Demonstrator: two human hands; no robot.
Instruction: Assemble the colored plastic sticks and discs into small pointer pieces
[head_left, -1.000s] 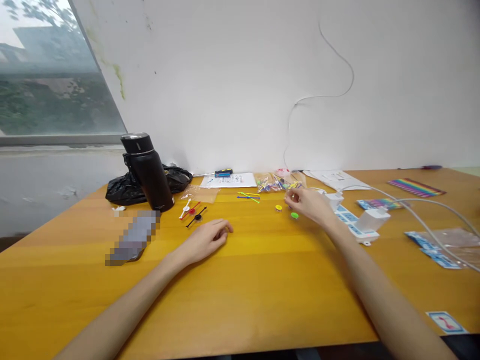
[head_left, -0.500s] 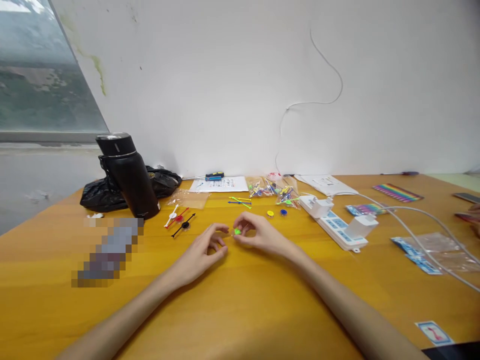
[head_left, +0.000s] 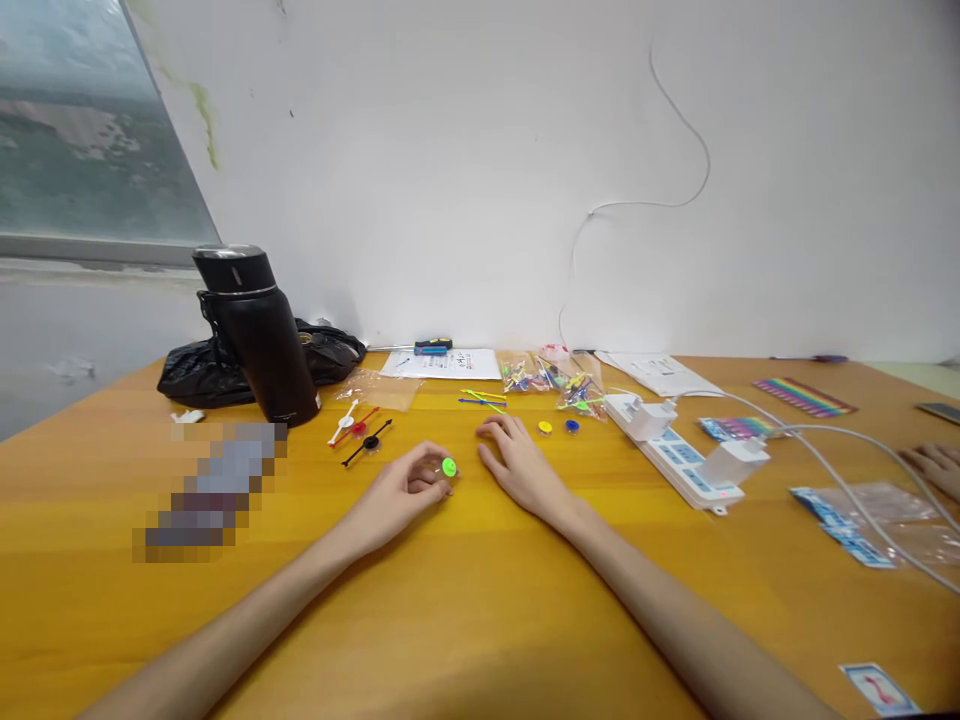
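My left hand (head_left: 405, 490) pinches a small spinner base with a bright green hub (head_left: 449, 467) and a clear rim, just above the table. To its right, my right hand (head_left: 521, 465) is open, palm down, fingers stretched forward. Beyond its fingertips lie a few loose plastic arrows, among them a blue arrow (head_left: 480, 402) and a green arrow lying across it. Left of my left hand rest three spinners with arrows fitted: a white spinner (head_left: 344, 423), a red spinner (head_left: 359, 429) and a black spinner (head_left: 370, 442). A yellow base (head_left: 545, 427) and a blue base (head_left: 572, 426) sit behind my right hand.
A black bottle (head_left: 262, 340) stands at left before a black plastic bag (head_left: 202, 372). Bags of coloured parts (head_left: 536, 373) lie near the wall. The white power strip (head_left: 679, 460) with cables lies at right. Another person's hand (head_left: 934, 468) rests at the far right.
The green spinner base has passed from my right hand to my left. My right hand has opened and moved slightly right. The other person's hand has come further into view.
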